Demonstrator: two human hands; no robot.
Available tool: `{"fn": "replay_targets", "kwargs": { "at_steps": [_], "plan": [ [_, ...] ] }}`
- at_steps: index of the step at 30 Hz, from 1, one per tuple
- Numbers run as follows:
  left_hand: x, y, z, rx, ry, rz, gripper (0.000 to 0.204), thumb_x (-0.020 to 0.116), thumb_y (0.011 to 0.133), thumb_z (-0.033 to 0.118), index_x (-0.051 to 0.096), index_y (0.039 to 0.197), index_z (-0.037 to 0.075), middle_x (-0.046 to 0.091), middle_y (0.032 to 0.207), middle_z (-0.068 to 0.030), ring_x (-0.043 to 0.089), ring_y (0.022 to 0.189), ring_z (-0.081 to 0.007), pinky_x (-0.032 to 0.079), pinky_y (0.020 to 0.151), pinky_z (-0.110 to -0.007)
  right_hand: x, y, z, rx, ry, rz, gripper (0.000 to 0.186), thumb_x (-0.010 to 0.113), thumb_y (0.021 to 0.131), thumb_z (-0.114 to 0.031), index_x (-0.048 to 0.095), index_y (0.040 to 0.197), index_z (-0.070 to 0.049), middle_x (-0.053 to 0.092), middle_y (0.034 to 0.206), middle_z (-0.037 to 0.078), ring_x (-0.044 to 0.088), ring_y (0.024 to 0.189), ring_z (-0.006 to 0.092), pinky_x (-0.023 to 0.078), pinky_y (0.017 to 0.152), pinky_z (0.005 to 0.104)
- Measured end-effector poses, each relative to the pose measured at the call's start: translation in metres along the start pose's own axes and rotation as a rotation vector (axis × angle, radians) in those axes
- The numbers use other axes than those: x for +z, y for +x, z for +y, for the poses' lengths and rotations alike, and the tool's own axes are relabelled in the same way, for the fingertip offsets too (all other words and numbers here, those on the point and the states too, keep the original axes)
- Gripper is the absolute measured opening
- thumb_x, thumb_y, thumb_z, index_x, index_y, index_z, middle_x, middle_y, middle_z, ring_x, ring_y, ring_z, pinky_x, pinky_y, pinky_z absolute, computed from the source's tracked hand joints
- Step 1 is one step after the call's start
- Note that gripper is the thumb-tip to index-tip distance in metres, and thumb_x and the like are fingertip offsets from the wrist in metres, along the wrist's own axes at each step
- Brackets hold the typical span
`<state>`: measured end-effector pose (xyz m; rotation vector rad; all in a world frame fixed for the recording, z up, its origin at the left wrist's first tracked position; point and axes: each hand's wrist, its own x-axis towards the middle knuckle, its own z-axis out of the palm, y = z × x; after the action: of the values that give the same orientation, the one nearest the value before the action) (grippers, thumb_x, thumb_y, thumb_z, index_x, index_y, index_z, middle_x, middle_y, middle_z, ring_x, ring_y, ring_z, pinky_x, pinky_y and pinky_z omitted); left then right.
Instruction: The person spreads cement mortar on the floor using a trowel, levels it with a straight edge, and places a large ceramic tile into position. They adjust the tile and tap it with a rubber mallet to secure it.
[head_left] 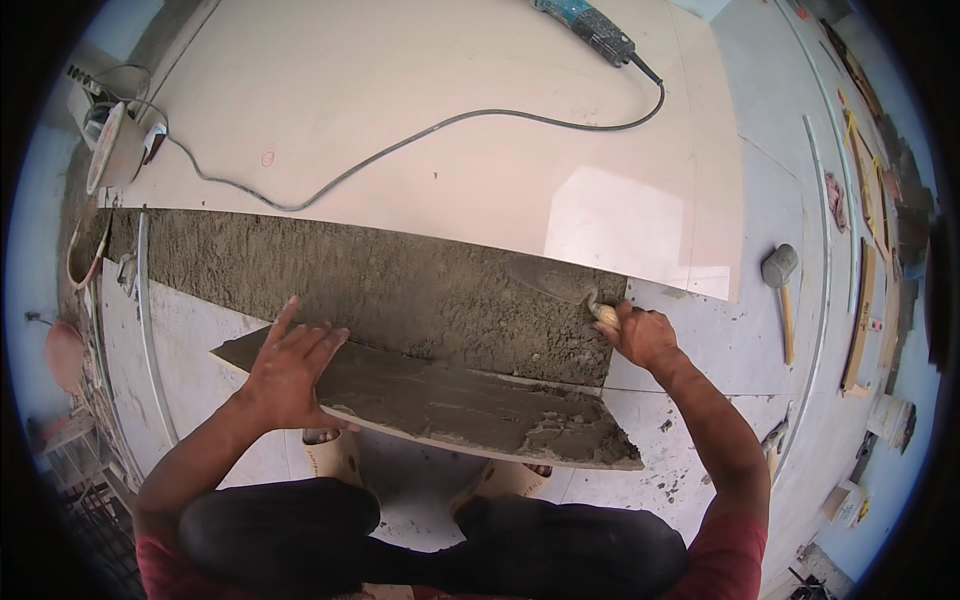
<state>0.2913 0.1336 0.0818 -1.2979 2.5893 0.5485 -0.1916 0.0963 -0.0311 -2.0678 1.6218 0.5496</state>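
Note:
My left hand point(292, 378) grips the near edge of a long tile point(450, 405), its fingers spread over the coated face and its thumb at the edge. Grey mortar covers that face, smooth for the most part and lumpy toward the right end. The tile is held in front of my knees. My right hand point(645, 336) is closed round the wooden handle of a trowel point(552, 280). The trowel's blade lies against the strip of rough mortar bed point(340, 275), near its right end, and is smeared with the same grey.
Large glossy pale tiles point(400, 70) border the bed's far side. Across them runs a black cord point(430, 130) from a power tool point(590, 28). A mallet point(782, 290) lies to the right, a metal straightedge point(150, 330) to the left. A bucket point(115, 150) stands far left.

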Motion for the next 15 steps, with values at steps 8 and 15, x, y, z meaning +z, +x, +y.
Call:
{"fn": "replay_targets", "kwargs": {
  "at_steps": [8, 15],
  "plan": [
    [0.001, -0.001, 0.000, -0.030, 0.004, 0.028, 0.116, 0.085, 0.048, 0.070, 0.055, 0.132, -0.005, 0.064, 0.114, -0.0208, 0.062, 0.113, -0.0336, 0.017, 0.122, -0.057, 0.002, -0.034, -0.032, -0.818, 0.240, 0.561, 0.058, 0.055, 0.094, -0.060, 0.056, 0.100, -0.002, 0.069, 0.072, 0.016, 0.069, 0.066, 0.0353, 0.055, 0.058, 0.0436],
    [-0.001, -0.004, -0.001, -0.046, 0.030, 0.021, 0.116, 0.086, 0.045, 0.069, 0.056, 0.130, -0.004, 0.065, 0.111, -0.0189, 0.063, 0.111, -0.0335, 0.017, 0.122, -0.057, -0.005, -0.037, -0.020, -0.132, 0.120, 0.107, 0.057, 0.059, 0.092, -0.060, 0.057, 0.094, -0.003, 0.066, 0.068, 0.014, 0.068, 0.062, 0.0323, 0.055, 0.056, 0.0402]
  ]
}}
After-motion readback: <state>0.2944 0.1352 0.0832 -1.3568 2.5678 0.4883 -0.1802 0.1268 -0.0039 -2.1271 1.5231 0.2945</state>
